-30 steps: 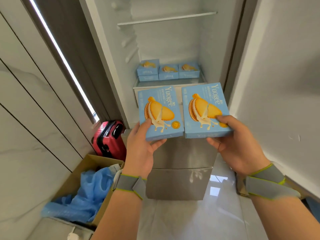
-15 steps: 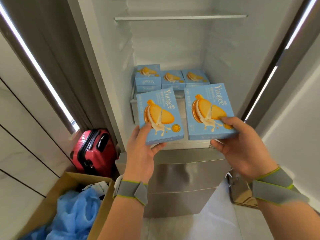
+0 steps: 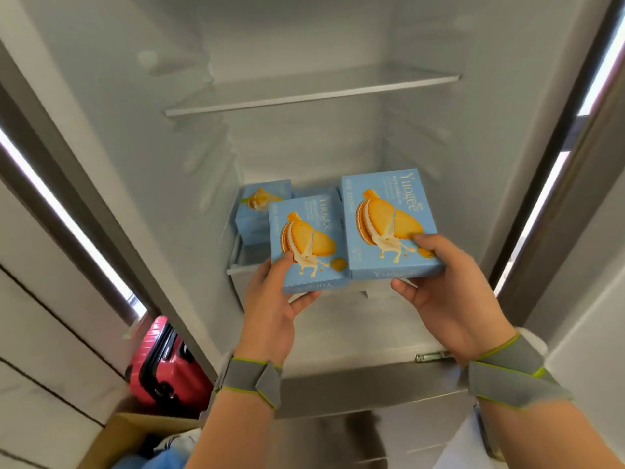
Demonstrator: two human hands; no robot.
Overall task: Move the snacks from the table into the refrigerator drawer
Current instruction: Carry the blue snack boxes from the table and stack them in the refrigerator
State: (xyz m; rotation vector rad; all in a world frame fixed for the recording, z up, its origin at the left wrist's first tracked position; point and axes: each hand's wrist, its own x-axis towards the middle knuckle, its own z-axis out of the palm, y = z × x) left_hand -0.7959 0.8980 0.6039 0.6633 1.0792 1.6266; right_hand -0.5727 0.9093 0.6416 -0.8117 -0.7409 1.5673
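The open refrigerator (image 3: 304,147) fills the view. Low inside it sits the drawer (image 3: 236,269), with stacked boxes (image 3: 260,211) at its far left. Nearer, side by side – the left hand (image 3: 270,309) grips the left box (image 3: 307,245), and the right hand (image 3: 449,299) grips the right box (image 3: 389,225), thumbs on top.

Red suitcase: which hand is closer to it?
Left. The left hand is up and right of the red suitcase; the right hand is farther right.
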